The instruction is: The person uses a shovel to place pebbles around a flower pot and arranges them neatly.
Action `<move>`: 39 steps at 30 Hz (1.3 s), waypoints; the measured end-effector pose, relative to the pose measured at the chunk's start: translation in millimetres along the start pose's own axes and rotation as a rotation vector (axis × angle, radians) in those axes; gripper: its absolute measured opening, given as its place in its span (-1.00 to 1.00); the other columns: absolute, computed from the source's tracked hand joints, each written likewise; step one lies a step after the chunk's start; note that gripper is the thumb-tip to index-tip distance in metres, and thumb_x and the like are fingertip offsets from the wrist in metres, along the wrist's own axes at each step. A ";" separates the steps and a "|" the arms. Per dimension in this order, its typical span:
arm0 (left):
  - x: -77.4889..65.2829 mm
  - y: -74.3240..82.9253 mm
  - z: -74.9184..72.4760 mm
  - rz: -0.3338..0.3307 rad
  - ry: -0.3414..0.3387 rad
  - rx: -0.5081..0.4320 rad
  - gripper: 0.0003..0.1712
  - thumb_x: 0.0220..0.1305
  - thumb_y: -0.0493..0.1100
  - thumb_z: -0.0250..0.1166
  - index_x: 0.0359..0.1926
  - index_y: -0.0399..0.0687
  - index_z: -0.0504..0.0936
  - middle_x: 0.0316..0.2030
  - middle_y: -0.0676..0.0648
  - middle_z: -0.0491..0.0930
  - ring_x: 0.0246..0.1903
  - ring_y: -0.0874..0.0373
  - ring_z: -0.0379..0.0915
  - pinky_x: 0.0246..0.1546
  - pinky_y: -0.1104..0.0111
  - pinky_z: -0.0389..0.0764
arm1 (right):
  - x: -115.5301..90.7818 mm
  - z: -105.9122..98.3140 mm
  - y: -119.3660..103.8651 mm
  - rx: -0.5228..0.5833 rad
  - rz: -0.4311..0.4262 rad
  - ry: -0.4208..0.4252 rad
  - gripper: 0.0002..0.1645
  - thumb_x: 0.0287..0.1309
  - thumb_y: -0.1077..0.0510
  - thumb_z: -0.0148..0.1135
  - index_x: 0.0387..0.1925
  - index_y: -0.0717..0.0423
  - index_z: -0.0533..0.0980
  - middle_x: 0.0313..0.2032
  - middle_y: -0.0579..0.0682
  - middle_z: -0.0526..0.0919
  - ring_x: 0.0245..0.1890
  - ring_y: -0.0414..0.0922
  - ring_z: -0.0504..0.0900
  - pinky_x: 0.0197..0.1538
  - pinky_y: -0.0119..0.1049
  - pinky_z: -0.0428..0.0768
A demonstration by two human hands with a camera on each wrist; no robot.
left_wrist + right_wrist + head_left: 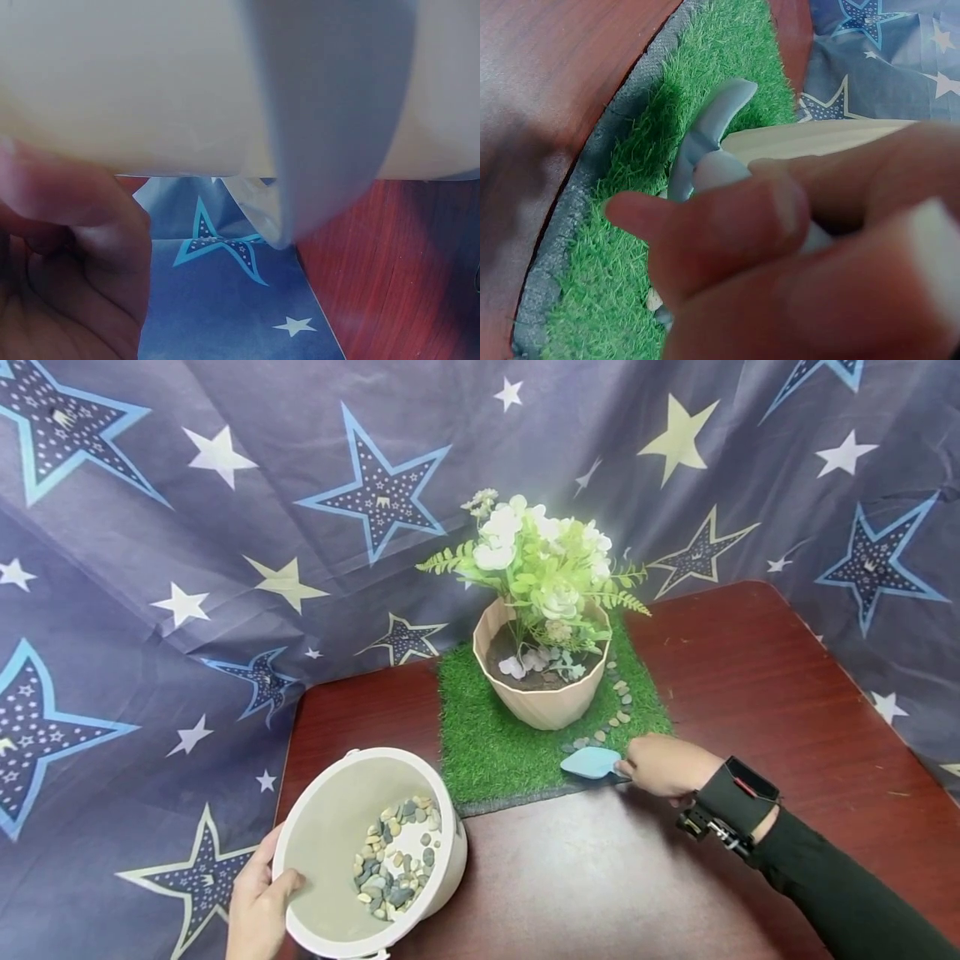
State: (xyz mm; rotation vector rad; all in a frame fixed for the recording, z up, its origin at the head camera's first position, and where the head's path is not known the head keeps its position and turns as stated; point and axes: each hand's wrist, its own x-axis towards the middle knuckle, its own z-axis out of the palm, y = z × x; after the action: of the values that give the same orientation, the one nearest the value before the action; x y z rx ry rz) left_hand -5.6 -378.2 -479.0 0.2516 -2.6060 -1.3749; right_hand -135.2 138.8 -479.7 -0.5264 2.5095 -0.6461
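Star-print cloth [465,410] hangs behind everything, likely just a backdrop. Reddish-brown table [780,693] in front of it. Grass mat [476,743] lies on the table toward the back, probably as a lawn-like base. White-flowered plant [551,568] stands in a beige pot [547,706] on the mat, set well back, which seems to leave the front strip of grass free to work on.

Pale bucket [322,827] is at front left, tipped with its mouth toward the person, presumably so the inside is easy to see and reach. Can't tell if its base touches the table. Left hand [258,902] grips the rim, thumb inside, likely to hold that tilt.

Right hand [667,764] has its fingers curled round the handle of a light-blue shovel [591,762], blade low over the mat's front edge, just beside the near end of the stone row [624,699]. Low angle suggests close placing or nudging; blade contact with stones unclear.

Smallest: loose stones [401,893] inside the bucket, gathered toward the bottom; the row's stones curve round the pot's right side like a border.
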 end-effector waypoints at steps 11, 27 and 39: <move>-0.1 -3.1 0.2 0.011 -0.001 0.012 -0.17 -0.04 -0.64 0.09 0.37 -0.33 0.47 -0.20 0.42 0.65 -0.34 0.34 0.70 -0.41 0.48 0.70 | -10.4 -5.4 16.2 0.035 0.039 -0.026 -0.53 0.49 0.07 0.09 -0.63 0.02 0.45 -0.72 -0.06 0.50 -0.90 -0.30 0.37 -0.77 -0.38 0.41; -3.9 0.3 -0.5 -0.028 0.012 0.040 -0.17 -0.01 -0.64 0.10 0.39 -0.37 0.42 -0.18 -0.14 0.78 -0.44 0.35 0.69 -0.49 0.41 0.71 | -38.8 -22.9 -34.9 -0.032 -0.276 0.087 -0.62 0.55 -0.08 0.01 -0.43 -0.23 0.59 -0.55 -0.37 0.45 -0.50 -0.39 0.41 -0.27 -0.32 0.49; -21.3 21.8 7.9 -0.022 0.038 0.116 -0.13 -0.02 -0.63 0.12 0.42 -0.27 0.42 -0.10 -0.53 0.68 -0.43 0.43 0.62 -0.49 0.52 0.66 | -45.0 -14.6 -127.8 -0.135 -0.587 0.332 -0.58 0.51 -0.08 0.10 -0.56 -0.19 0.35 -0.65 -0.37 0.16 -0.64 -0.41 0.18 -0.51 -0.45 0.26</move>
State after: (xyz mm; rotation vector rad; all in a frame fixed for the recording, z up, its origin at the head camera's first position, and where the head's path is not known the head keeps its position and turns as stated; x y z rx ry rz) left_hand 11.7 -354.8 -467.1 0.3201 -2.6627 -1.2141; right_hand -76.5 61.0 -384.4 -1.3320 2.7191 -0.8298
